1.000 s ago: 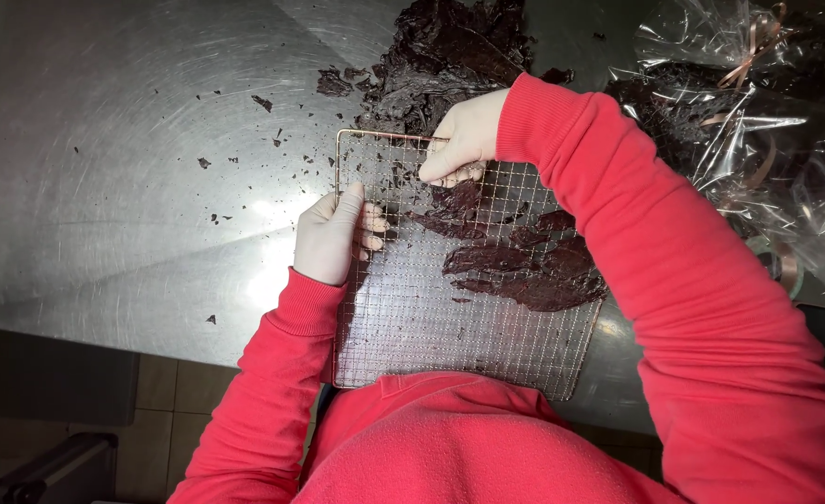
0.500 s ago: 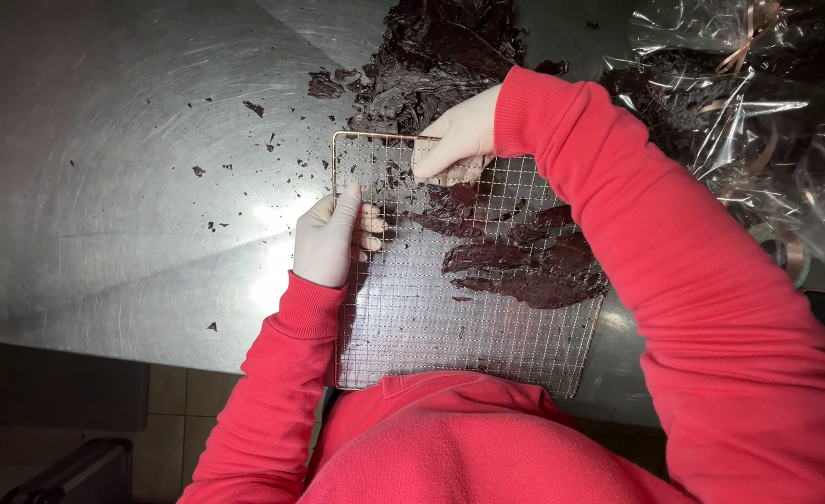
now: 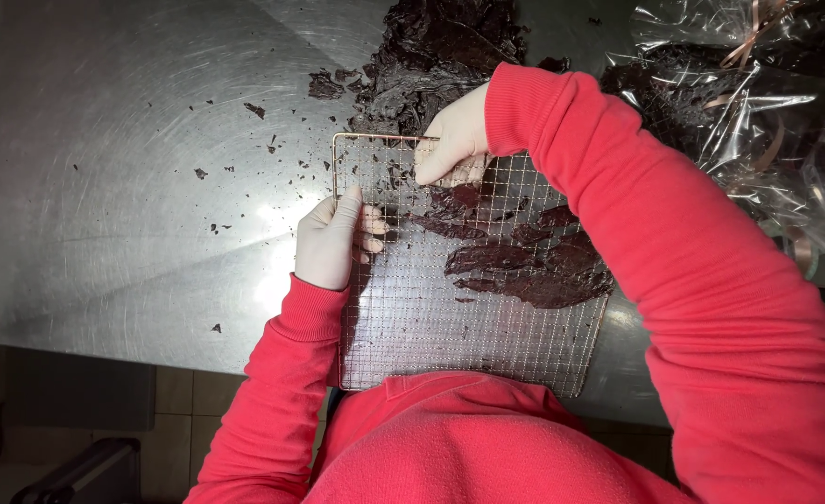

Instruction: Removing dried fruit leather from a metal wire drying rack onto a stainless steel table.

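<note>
Steel table (image 3: 132, 187), wire rack (image 3: 412, 345) gripped, apparently, by both hands' fingers (image 3: 338, 219)

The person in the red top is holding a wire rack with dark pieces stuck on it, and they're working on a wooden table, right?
Not quite. The table is shiny metal, not wood, as the head view shows. The rest is right: the left hand grips the wire rack at its edge, the right hand touches its top, and dark pieces lie on it.
</note>
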